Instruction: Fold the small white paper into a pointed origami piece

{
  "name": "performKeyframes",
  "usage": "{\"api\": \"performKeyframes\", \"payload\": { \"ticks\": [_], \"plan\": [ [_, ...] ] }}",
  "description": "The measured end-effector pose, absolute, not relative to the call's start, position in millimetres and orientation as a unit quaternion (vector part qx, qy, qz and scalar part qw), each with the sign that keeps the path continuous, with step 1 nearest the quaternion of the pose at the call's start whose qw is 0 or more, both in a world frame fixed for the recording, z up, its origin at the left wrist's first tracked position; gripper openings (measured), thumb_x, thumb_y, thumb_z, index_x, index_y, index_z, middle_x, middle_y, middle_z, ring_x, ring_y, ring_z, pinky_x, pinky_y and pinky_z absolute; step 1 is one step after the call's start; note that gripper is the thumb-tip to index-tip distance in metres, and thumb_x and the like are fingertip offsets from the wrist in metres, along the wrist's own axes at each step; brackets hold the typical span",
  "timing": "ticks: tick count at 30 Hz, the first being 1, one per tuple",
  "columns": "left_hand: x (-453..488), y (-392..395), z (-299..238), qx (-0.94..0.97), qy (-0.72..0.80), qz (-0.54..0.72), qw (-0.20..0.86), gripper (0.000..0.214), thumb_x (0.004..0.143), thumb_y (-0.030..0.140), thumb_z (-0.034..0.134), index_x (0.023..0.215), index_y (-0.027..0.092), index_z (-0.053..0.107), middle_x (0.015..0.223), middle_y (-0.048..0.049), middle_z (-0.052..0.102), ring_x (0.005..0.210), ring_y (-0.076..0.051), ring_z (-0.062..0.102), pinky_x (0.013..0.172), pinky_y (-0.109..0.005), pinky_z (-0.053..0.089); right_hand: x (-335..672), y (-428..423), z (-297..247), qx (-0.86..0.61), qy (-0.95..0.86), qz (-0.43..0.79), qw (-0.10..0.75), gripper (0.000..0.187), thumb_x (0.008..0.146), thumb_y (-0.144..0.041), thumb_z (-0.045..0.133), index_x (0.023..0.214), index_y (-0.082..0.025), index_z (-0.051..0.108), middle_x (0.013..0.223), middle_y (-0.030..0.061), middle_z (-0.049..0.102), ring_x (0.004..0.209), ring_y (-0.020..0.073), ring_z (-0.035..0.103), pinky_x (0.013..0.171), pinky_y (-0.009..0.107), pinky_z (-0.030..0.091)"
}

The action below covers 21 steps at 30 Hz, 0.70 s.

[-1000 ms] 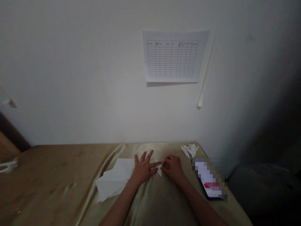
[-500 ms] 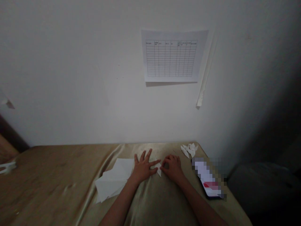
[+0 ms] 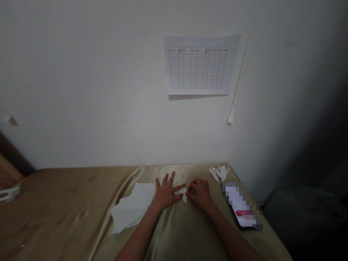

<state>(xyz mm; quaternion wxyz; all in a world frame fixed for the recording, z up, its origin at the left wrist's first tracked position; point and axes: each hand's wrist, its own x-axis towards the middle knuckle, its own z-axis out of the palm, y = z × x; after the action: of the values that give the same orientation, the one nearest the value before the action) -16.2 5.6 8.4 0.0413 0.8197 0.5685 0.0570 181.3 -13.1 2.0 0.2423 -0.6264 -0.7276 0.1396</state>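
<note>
Right in front of us, between our two hands, a small white paper piece (image 3: 184, 198) lies on the surface (image 3: 185, 237), which wears a shiny tan cloth. Its lower end comes to a point towards us; the rest is partly hidden by fingers, so we cannot make out its whole shape.

Our left hand (image 3: 166, 194) lies palm down with its fingers spread wide. Its forefinger and thumb reach over to the left side of the piece and touch it, without closing round it. Our right hand (image 3: 200, 194) is curled, thumb and forefinger bent towards each other into a ring, their tips at the right edge of the piece. We cannot tell whether they pinch the paper or only rest against it.

Just beside our left hand and forearm we have a loose stack of white sheets (image 3: 133, 210), fanned unevenly, partly covered by the forearm. Beyond our right hand, near the far right corner, sits a little cluster of pointed white paper pieces (image 3: 223, 173). Nearer to us, right of that hand, a phone (image 3: 239, 206) lies face up with a lit screen, much of it blurred into blocks.

At the far left we see a white object (image 3: 10, 193), too blurred to name. On the pale wall (image 3: 89, 83) ahead hangs a printed sheet (image 3: 198, 67) with a table grid, and a narrow white strip (image 3: 239, 85) slants down just to its right.
</note>
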Motion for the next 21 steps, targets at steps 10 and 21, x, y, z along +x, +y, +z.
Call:
{"api": "performKeyframes", "payload": {
  "ticks": [10,21],
  "plan": [
    [-16.5,8.4,7.7,0.811,0.581,0.051,0.046,0.068,0.079,0.063,0.065,0.141,0.060,0.037,0.169,0.0055,-0.001,0.153,-0.042,0.000,0.111,-0.077,0.000,181.7,-12.8,0.6,-0.625,-0.733,0.130,0.234,0.016,0.080,-0.041,0.074,0.091,-0.029,0.073,0.114,0.0032,0.064,0.118,0.0245,0.050,0.109,0.042,0.023],
    [-19.2,13.7,-1.1,0.812,0.581,0.053,0.018,0.077,0.080,0.067,0.061,0.149,0.053,0.029,0.169,-0.0032,0.003,0.154,-0.041,0.002,0.111,-0.077,-0.001,182.0,-12.0,-0.1,-0.621,-0.732,0.137,0.245,0.014,0.078,-0.039,0.076,0.087,-0.029,0.073,0.113,0.0034,0.065,0.116,0.0249,0.051,0.107,0.041,0.024]
  ]
}}
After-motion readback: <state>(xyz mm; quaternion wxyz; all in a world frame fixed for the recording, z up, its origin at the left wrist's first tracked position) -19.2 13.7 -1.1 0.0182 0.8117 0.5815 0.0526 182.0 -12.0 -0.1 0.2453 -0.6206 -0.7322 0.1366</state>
